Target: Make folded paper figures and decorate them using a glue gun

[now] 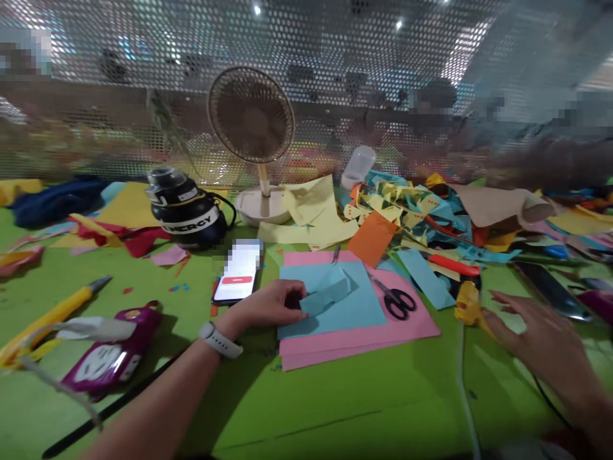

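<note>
My left hand [282, 305], wearing a pale watch, pinches the end of a light blue paper strip [328, 299]. The strip lies over a larger blue sheet [306, 275], which rests on pink sheets [416, 316]. Black-handled scissors [397, 303] lie on the pink paper to the right. Over at the right, my right hand [541, 335] has its fingers stretched out and apart. Its thumb is beside a small yellow tool [467, 303] with a long pale rod or cord running toward me; whether they touch is unclear.
Behind the sheets are a fan [251, 115], a dark bottle [189, 217] and a lit phone [239, 271]. Paper scraps [407, 198] pile up at the back right, near a dark phone [550, 291]. A purple device [117, 351] and a yellow pen-shaped tool [52, 316] lie left.
</note>
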### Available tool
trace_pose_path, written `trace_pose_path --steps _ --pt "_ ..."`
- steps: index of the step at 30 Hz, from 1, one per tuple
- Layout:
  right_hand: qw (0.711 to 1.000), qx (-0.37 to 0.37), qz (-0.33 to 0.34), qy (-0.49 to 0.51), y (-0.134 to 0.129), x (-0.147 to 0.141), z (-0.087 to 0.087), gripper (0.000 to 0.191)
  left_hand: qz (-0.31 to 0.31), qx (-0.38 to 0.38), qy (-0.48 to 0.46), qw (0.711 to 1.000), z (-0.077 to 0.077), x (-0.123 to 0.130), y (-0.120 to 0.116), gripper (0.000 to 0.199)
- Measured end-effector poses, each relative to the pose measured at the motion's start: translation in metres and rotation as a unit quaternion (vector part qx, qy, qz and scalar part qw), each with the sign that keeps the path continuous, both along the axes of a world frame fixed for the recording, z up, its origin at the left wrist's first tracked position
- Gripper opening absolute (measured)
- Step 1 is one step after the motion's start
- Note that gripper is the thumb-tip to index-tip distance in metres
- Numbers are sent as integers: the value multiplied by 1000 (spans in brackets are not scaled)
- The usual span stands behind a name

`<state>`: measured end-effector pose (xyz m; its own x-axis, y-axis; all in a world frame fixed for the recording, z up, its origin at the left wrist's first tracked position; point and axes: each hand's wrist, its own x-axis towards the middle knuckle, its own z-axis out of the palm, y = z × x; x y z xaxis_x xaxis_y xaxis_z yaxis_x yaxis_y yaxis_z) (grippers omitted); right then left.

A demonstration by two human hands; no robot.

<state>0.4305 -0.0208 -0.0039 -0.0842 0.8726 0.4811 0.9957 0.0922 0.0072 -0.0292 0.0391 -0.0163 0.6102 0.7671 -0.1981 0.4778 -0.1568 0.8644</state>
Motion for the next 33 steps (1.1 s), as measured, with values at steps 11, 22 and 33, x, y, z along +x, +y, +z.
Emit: trace_pose_path --steps 11,22,33 --pt "960 -86 262 37 87 -162 26 47 -13 -4 -15 1000 6 3 -7 18" --pt "900 -226 358 -108 164 -319 -11 57 -19 8 -17 1000 4 2 -6 20" --pt "891 -227 377 -109 185 -334 -18 63 -19 4 -13 1000 3 0 -4 24"
